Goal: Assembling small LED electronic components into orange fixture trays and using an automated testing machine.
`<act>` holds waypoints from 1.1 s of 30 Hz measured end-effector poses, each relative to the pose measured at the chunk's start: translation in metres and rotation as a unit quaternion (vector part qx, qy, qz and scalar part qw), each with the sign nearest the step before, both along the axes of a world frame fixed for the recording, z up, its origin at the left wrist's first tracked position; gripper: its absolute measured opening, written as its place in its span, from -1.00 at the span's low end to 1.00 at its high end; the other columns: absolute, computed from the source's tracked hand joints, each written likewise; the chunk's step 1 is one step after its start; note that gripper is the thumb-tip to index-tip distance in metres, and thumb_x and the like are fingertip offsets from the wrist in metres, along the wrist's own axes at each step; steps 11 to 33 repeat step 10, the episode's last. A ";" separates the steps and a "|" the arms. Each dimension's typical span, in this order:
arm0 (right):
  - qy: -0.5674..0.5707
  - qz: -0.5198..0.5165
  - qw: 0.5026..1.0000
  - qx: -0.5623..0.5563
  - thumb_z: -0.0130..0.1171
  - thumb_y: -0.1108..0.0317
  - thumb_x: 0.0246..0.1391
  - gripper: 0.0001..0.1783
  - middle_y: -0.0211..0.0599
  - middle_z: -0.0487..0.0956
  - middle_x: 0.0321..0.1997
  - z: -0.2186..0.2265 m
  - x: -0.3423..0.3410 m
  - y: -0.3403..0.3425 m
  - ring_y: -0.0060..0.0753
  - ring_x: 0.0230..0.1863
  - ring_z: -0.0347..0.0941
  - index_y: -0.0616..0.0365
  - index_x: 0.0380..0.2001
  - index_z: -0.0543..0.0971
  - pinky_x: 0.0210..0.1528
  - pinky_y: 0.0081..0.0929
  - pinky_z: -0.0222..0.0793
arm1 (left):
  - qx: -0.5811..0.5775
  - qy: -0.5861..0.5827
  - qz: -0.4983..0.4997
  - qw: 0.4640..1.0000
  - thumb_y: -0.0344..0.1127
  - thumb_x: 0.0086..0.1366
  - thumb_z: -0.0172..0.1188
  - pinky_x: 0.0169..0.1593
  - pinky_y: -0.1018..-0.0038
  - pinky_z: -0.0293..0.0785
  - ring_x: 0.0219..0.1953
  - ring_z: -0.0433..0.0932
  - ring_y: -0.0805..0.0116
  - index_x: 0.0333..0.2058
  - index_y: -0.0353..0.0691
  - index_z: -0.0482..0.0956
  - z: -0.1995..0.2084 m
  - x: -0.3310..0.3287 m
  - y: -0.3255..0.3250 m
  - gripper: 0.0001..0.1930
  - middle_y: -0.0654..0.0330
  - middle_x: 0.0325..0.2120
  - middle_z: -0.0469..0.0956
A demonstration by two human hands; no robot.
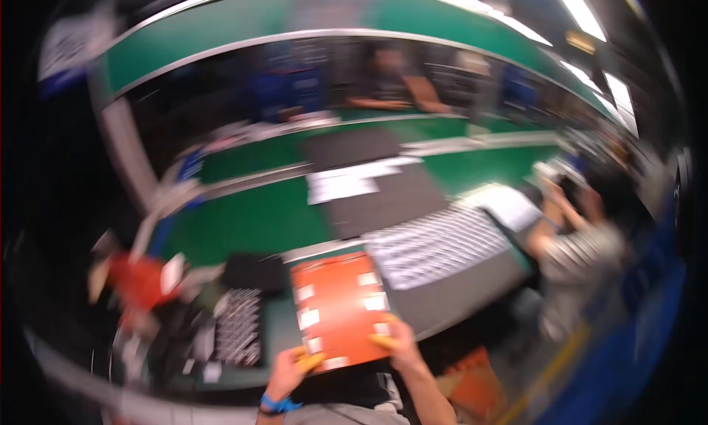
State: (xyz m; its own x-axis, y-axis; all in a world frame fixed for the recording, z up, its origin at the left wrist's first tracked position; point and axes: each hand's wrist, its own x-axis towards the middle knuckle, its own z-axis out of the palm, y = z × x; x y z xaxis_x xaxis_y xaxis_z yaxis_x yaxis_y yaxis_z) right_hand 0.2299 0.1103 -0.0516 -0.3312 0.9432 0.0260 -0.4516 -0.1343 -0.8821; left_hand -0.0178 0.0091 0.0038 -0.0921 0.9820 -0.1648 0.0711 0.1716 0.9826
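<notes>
An orange rectangular sheet or shallow tray point(343, 311) with white patches along its sides lies before me at the near edge of the bench. My left hand point(289, 370), with yellow coverings on its fingers and a blue band at the wrist, grips its lower left corner. At the lower right edge, my right hand point(400, 342), also with yellow finger coverings, is closed on the sheet. Motion blur hides the finer detail. Just right of it sits a white sheet patterned with rows of small dark marks or parts point(439, 248), on a dark grey mat point(464, 299).
A dark tray with rows of small pieces point(237, 325) and a black pad point(254, 272) lie to the left. White papers point(343, 183) rest on the green work surface point(247, 222). A co-worker point(582, 266) is at right; another person point(387, 89) sits across.
</notes>
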 end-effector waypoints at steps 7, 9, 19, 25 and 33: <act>0.114 0.060 0.989 0.067 0.36 0.38 -0.05 -0.08 -0.02 0.38 0.31 0.062 -0.059 -0.015 -0.08 0.30 0.40 0.40 0.36 0.21 0.33 -0.17 0.36 | 0.200 -0.004 0.173 0.964 -0.24 0.13 0.56 -0.41 0.63 0.13 -0.47 0.13 0.65 0.11 -0.35 0.49 0.049 0.004 -0.101 -0.36 0.44 -0.47 0.16; 0.134 0.177 0.973 0.065 0.33 0.31 -0.05 -0.08 0.01 0.40 0.25 0.087 -0.091 -0.020 -0.04 0.26 0.44 0.47 0.34 0.20 0.32 -0.17 0.37 | 0.224 0.101 0.236 0.940 -0.15 0.07 0.60 -0.39 0.62 0.24 -0.48 0.22 0.60 0.20 -0.34 0.46 0.062 0.003 -0.133 -0.23 0.37 -0.45 0.24; 0.129 0.209 0.967 0.064 0.33 0.31 -0.05 -0.08 0.01 0.40 0.25 0.088 -0.100 -0.023 -0.04 0.26 0.44 0.47 0.34 0.20 0.32 -0.17 0.37 | 0.223 0.101 0.268 0.932 -0.15 0.07 0.60 -0.39 0.62 0.24 -0.48 0.22 0.60 0.20 -0.34 0.46 0.059 0.008 -0.146 -0.23 0.37 -0.45 0.24; 0.129 0.209 0.967 0.064 0.33 0.31 -0.05 -0.08 0.01 0.40 0.25 0.088 -0.100 -0.023 -0.04 0.26 0.44 0.47 0.34 0.20 0.32 -0.17 0.37 | 0.223 0.101 0.268 0.932 -0.15 0.07 0.60 -0.39 0.62 0.24 -0.48 0.22 0.60 0.20 -0.34 0.46 0.059 0.008 -0.146 -0.23 0.37 -0.45 0.24; 0.129 0.209 0.967 0.064 0.33 0.31 -0.05 -0.08 0.01 0.40 0.25 0.088 -0.100 -0.023 -0.04 0.26 0.44 0.47 0.34 0.20 0.32 -0.17 0.37 | 0.223 0.101 0.268 0.932 -0.15 0.07 0.60 -0.39 0.62 0.24 -0.48 0.22 0.60 0.20 -0.34 0.46 0.059 0.008 -0.146 -0.23 0.37 -0.45 0.24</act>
